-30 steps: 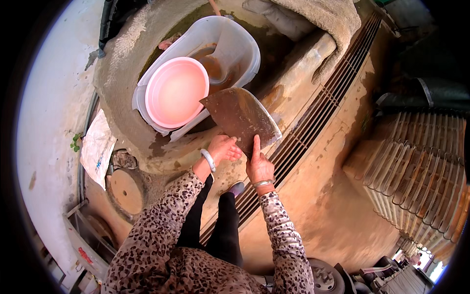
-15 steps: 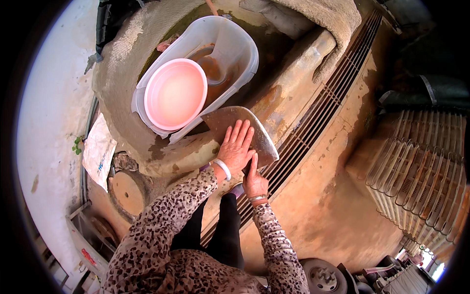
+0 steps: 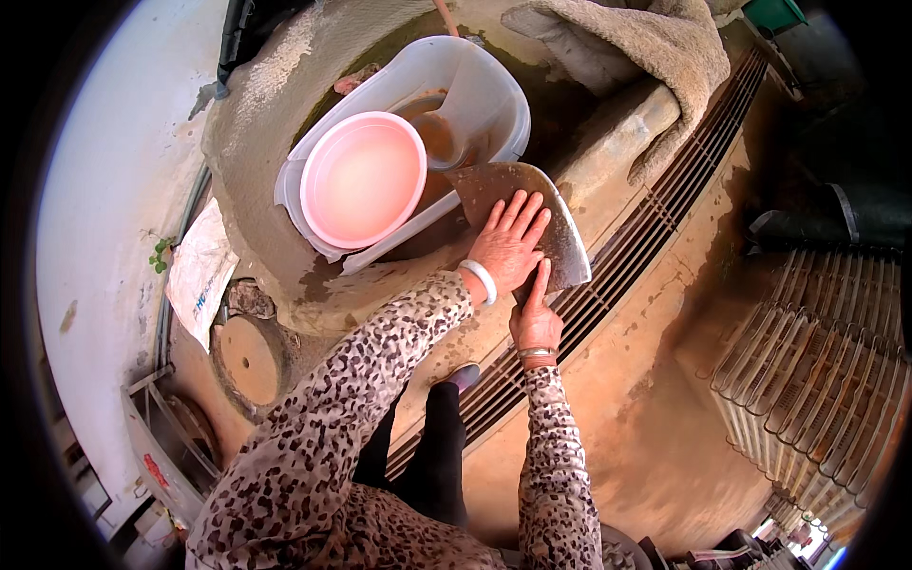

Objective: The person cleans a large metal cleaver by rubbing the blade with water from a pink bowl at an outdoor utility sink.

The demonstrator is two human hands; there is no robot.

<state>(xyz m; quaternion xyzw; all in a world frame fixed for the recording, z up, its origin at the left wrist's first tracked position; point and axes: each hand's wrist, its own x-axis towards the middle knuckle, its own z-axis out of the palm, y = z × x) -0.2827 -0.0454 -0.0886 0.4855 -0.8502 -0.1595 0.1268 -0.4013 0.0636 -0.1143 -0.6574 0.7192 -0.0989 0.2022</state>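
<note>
Metal blade (image 3: 562, 245) first: we had it over the near edge of the concrete trough (image 3: 242, 171), toward the right part of that edge, beside the clear tub (image 3: 513, 104). Both hands were on it, close together. We had the left hand (image 3: 506, 252) flat on top, palm down, fingers pointing away from us, probably so the wide face wouldn't wobble. The right hand (image 3: 536, 325) was clamped round the narrow near end, index finger straight along it, which seemed like a steering grip tbh. We couldn't tell if any of it touched the trough, too hidden. Pink basin (image 3: 307, 180) sat in the tub's near-left end, pretty snug, so we figured the walls stopped it sliding. Shaggy cloth (image 3: 655, 43) was draped over the trough's far-right edge, likely just parked out of the way.
</note>
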